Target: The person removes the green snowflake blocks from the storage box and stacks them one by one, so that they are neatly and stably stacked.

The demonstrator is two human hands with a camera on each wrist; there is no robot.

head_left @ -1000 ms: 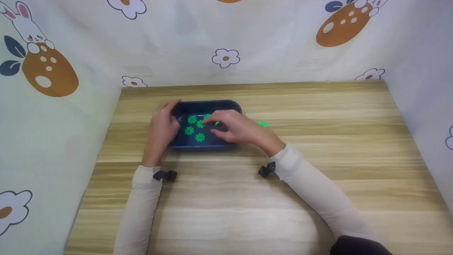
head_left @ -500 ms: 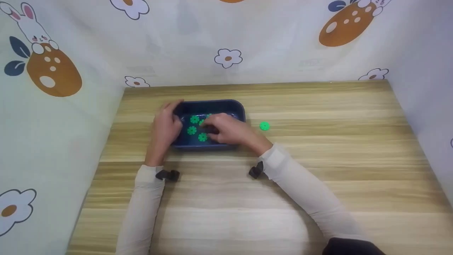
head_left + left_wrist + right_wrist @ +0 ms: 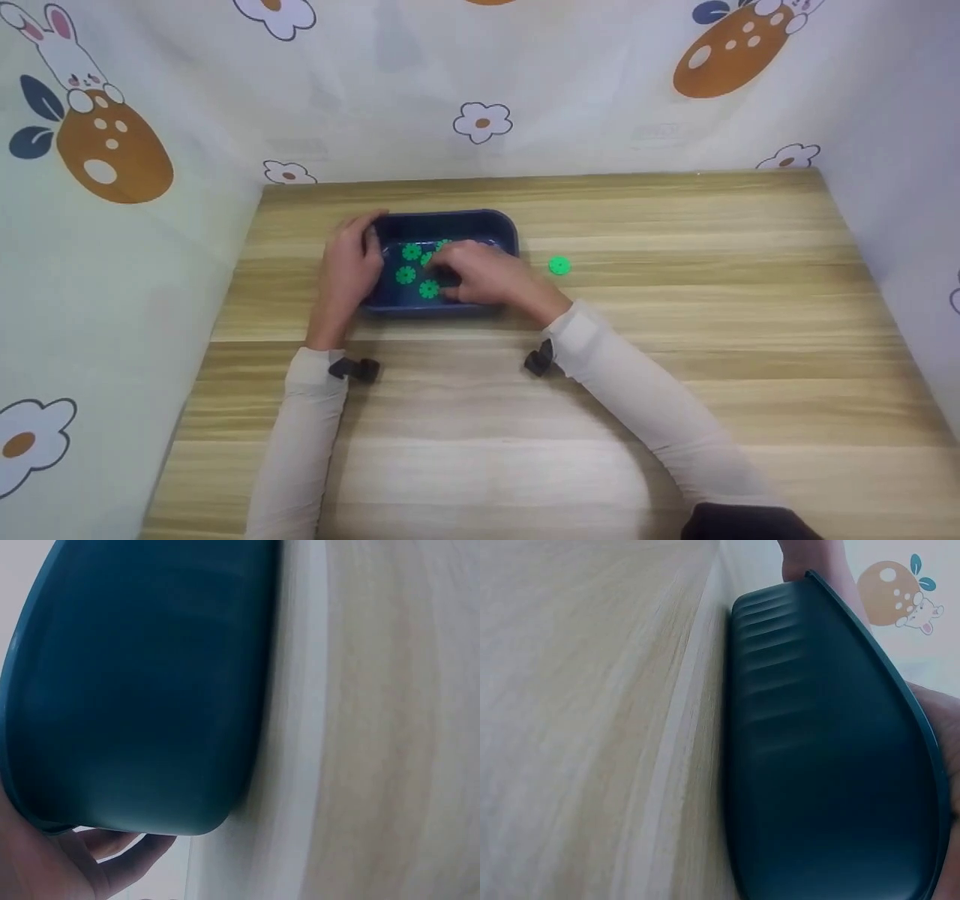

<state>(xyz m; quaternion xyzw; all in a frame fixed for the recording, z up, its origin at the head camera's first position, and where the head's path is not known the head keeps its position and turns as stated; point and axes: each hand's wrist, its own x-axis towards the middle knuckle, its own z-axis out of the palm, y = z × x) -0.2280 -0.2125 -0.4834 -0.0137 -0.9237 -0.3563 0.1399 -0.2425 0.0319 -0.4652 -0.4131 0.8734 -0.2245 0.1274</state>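
A dark blue plastic tray [image 3: 442, 309] sits on the wooden table in the head view. Inside it lie several green notched discs [image 3: 406, 275], flat on its floor. My left hand [image 3: 349, 262] grips the tray's left end, thumb over the rim; the left wrist view shows its fingers along the outside of the tray wall [image 3: 142, 690]. Into the tray from the right reaches my right hand [image 3: 487, 271], fingers bent down among the discs. Thumb and forefinger look apart, but the other fingertips are hidden, so any disc under them cannot be made out.
One more green disc [image 3: 559, 265] lies on the table [image 3: 675, 315], just right of the tray. A white patterned curtain [image 3: 585, 97] rises behind the table, with more on both sides. Each wrist wears a small black camera.
My right hand has shifted left and lower into the tray, uncovering more of the disc on the table; over the last half second it barely moves. My left hand stays on the tray.
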